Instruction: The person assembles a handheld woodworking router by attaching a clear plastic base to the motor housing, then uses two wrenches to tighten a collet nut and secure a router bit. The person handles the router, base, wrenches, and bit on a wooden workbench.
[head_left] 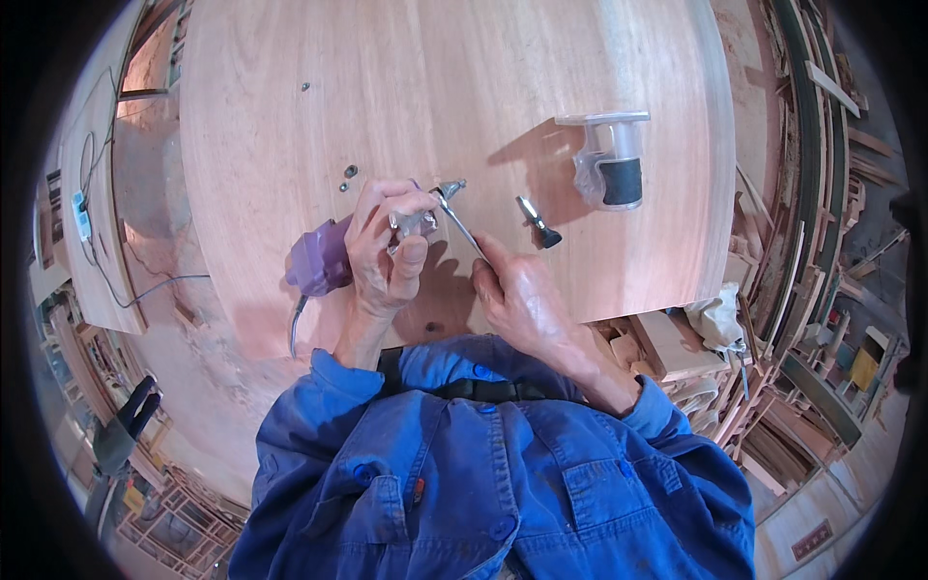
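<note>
A purple corded power tool lies on its side on the wooden board. My left hand is closed around its shiny metal front end; the fingers partly hide where the two meet. Between thumb and fingers, my right hand grips a slim metal wrench. The wrench's far end reaches the metal tip beside my left fingertips; the exact contact is too small to make out. Right of my hands lies a small silver-and-black part.
A clear plastic and black tool base stands at the right of the large wooden board. Small metal pieces lie left of my hands, with another farther off. Wood offcuts and a pale cloth sit beyond the board's right corner.
</note>
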{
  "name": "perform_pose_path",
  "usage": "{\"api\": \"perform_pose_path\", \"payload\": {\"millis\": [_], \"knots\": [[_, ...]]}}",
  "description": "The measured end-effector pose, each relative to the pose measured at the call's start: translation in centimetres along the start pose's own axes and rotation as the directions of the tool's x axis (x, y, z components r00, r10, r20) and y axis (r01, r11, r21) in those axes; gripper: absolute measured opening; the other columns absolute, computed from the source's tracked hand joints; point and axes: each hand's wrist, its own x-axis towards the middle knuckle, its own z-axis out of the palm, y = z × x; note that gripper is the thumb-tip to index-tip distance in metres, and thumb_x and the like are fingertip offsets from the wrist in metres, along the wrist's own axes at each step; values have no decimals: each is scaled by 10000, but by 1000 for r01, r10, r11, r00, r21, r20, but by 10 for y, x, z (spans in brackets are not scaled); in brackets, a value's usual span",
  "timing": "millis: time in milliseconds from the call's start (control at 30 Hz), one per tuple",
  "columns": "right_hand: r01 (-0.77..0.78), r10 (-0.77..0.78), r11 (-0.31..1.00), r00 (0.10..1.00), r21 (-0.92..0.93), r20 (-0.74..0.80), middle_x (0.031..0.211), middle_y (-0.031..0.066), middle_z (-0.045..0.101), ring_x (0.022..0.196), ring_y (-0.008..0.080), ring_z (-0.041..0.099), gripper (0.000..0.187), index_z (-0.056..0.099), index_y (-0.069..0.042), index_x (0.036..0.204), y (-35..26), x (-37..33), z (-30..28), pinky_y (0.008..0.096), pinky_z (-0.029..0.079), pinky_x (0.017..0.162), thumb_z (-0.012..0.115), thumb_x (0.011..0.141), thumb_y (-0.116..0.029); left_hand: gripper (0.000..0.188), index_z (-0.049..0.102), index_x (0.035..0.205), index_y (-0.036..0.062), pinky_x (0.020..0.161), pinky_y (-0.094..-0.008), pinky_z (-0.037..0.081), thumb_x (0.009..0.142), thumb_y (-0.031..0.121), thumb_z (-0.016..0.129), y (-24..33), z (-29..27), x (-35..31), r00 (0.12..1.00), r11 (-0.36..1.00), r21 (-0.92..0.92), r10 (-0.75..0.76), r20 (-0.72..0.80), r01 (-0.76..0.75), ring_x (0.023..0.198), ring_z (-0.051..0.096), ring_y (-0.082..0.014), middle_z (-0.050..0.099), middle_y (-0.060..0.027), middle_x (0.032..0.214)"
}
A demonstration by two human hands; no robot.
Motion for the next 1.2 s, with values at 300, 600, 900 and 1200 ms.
{"api": "perform_pose_path", "payload": {"millis": [300, 600, 900, 1200], "knots": [[-196, 154, 909, 978, 368, 142, 1130, 322, 584, 948, 437, 651, 523, 401, 60, 1406, -41, -22, -14, 437, 531, 799, 494, 892, 30, 500, 686, 1006, 13, 622, -272, 434, 942, 504, 617, 0, -1, 0, 999, 998, -51, -48, -11, 47, 723, 544, -149, 573, -92, 950], [363, -321, 927, 897, 91, -304, 958, 221, 646, 765, 355, 671, 171, 598, 40, 1081, -51, 14, -10, 387, 527, 635, 583, 912, 20, 477, 694, 1025, 17, 646, -277, 460, 951, 481, 617, 7, 0, 5, 999, 998, -61, -22, -27, 20, 757, 583, -165, 590, -90, 940], [443, -525, 848, 771, -290, -360, 798, 170, 636, 649, 323, 640, 149, 641, 5, 860, -55, 23, -7, 407, 499, 548, 624, 943, -117, 372, 644, 1104, 6, 589, -254, 420, 971, 349, 590, 7, 2, 9, 997, 995, -93, 24, -67, -31, 711, 518, -104, 539, -48, 872], [442, -492, 870, 759, -216, -427, 699, 168, 598, 640, 260, 625, 184, 637, 2, 1091, -86, 93, -11, 372, 483, 584, 509, 1031, -116, 404, 578, 914, -2, 710, -269, 441, 1046, 370, 491, 2, 5, 40, 914, 866, -416, -370, -165, 276, 741, 509, -110, 552, -40, 824]]}}
